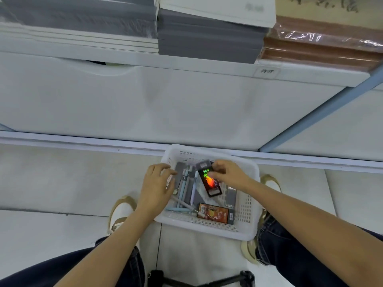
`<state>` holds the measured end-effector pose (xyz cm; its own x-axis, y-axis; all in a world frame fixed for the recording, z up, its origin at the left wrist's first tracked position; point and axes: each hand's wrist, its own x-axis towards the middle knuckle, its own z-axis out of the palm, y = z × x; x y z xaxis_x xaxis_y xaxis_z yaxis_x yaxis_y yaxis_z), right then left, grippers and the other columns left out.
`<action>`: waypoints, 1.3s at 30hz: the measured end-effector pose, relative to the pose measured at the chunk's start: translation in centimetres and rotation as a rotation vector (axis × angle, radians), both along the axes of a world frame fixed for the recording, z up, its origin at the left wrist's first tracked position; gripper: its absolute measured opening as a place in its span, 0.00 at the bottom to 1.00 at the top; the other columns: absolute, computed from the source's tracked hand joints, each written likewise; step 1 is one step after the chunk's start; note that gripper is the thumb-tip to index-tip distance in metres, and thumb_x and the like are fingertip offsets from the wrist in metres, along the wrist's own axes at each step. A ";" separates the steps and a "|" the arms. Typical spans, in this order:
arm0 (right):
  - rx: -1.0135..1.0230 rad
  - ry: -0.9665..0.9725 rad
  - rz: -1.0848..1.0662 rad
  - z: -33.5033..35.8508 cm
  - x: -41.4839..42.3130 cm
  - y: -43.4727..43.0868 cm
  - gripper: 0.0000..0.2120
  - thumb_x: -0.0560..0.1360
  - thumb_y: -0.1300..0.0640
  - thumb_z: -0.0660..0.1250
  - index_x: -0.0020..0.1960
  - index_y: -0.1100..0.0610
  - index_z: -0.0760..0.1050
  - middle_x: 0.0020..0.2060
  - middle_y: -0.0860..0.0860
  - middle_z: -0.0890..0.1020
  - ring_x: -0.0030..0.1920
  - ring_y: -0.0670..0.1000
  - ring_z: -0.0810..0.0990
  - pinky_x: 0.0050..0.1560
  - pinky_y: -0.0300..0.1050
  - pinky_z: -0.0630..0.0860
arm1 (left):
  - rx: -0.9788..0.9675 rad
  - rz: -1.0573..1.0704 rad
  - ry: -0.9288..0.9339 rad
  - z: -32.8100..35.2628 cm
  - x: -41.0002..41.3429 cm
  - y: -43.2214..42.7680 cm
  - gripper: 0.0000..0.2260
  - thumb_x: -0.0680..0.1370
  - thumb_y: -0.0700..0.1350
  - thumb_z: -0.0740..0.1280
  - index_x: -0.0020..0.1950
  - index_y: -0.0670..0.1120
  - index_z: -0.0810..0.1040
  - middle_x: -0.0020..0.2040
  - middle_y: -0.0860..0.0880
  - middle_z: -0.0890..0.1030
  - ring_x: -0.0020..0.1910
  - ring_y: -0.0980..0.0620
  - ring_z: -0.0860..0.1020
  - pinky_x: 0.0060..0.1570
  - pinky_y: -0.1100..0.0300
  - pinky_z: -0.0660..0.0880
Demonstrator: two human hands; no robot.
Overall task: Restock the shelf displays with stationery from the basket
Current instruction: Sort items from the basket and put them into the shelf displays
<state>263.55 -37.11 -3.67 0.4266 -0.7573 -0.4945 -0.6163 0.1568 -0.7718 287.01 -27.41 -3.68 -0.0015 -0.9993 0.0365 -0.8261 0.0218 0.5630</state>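
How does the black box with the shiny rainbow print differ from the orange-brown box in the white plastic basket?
The black box with the shiny rainbow print is pinched by the right hand; the orange-brown box lies untouched. The black box points away from the person; the orange-brown box lies crosswise along the near wall of the white plastic basket. Both are printed rectangular packs.

Both bare arms reach forward and down, with the hands close together. The left hand [157, 183] is palm down, its fingers loosely bent. The right hand [228, 175] pinches a dark shiny pack [211, 186] between thumb and fingers
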 end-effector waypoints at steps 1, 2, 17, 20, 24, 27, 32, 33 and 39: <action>0.037 -0.079 -0.059 0.7 0.6 -0.2 0.06 0.76 0.58 0.70 0.47 0.60 0.76 0.44 0.53 0.83 0.47 0.52 0.82 0.46 0.44 0.79 | 0.065 0.035 0.136 0.3 -0.4 -0.3 0.08 0.78 0.42 0.68 0.57 0.45 0.79 0.55 0.49 0.79 0.56 0.52 0.74 0.55 0.58 0.73; 0.078 -0.155 -0.099 1.2 1.2 -0.3 0.08 0.76 0.59 0.70 0.50 0.63 0.76 0.47 0.56 0.84 0.49 0.54 0.83 0.49 0.46 0.80 | 0.198 0.073 0.320 0.8 -0.9 -0.6 0.09 0.79 0.46 0.68 0.59 0.49 0.78 0.53 0.54 0.80 0.52 0.59 0.76 0.52 0.64 0.73; 0.174 0.247 0.016 -4.4 5.0 3.9 0.26 0.73 0.42 0.70 0.63 0.57 0.69 0.55 0.52 0.78 0.55 0.52 0.78 0.54 0.46 0.77 | 0.358 0.483 0.722 -0.7 3.0 -1.3 0.03 0.77 0.43 0.70 0.47 0.46 0.78 0.38 0.46 0.83 0.40 0.48 0.82 0.46 0.50 0.80; 0.162 0.210 -0.100 -6.4 7.5 5.5 0.31 0.70 0.43 0.73 0.65 0.58 0.69 0.59 0.53 0.77 0.59 0.54 0.77 0.60 0.53 0.76 | 0.386 0.470 0.747 -1.0 3.0 -1.0 0.05 0.77 0.44 0.70 0.50 0.45 0.78 0.39 0.47 0.83 0.41 0.48 0.82 0.48 0.48 0.80; 0.079 0.344 -0.121 -7.6 9.5 6.3 0.28 0.71 0.45 0.73 0.63 0.59 0.72 0.58 0.55 0.78 0.57 0.55 0.78 0.58 0.53 0.76 | 0.382 0.456 0.759 -1.1 3.0 -0.9 0.07 0.77 0.43 0.70 0.53 0.42 0.78 0.39 0.47 0.83 0.41 0.49 0.82 0.49 0.50 0.79; 0.092 0.249 -0.115 -7.3 9.5 6.5 0.13 0.71 0.50 0.74 0.49 0.58 0.79 0.44 0.55 0.81 0.45 0.53 0.81 0.51 0.51 0.79 | 0.384 0.439 0.719 -1.2 2.7 -1.0 0.07 0.77 0.44 0.70 0.53 0.44 0.78 0.39 0.50 0.83 0.40 0.52 0.82 0.43 0.59 0.78; 0.196 0.103 -0.133 -6.8 7.1 6.1 0.20 0.70 0.50 0.75 0.57 0.59 0.78 0.49 0.54 0.84 0.50 0.52 0.82 0.51 0.45 0.79 | 0.406 0.448 0.710 -1.4 2.8 -1.1 0.06 0.77 0.45 0.70 0.52 0.48 0.77 0.39 0.52 0.83 0.37 0.59 0.81 0.39 0.65 0.76; 0.220 0.084 -0.126 -6.7 6.5 5.7 0.19 0.71 0.49 0.75 0.57 0.58 0.78 0.50 0.54 0.84 0.50 0.51 0.82 0.51 0.43 0.79 | 0.411 0.452 0.708 -1.4 2.8 -1.1 0.06 0.77 0.46 0.70 0.52 0.48 0.77 0.39 0.52 0.83 0.37 0.59 0.82 0.39 0.64 0.76; 0.262 -0.049 -0.032 -4.5 4.6 2.6 0.13 0.75 0.49 0.70 0.43 0.59 0.79 0.37 0.54 0.82 0.36 0.50 0.81 0.43 0.43 0.80 | 0.384 0.455 0.652 -1.3 2.5 -1.2 0.04 0.77 0.47 0.70 0.47 0.54 0.76 0.38 0.54 0.83 0.36 0.60 0.82 0.39 0.62 0.77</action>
<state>268.14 -34.52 -8.19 0.4328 -0.6196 -0.6548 -0.5705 0.3741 -0.7311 289.51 -28.59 -5.02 0.3031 -0.8416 -0.4470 -0.2206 -0.5183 0.8262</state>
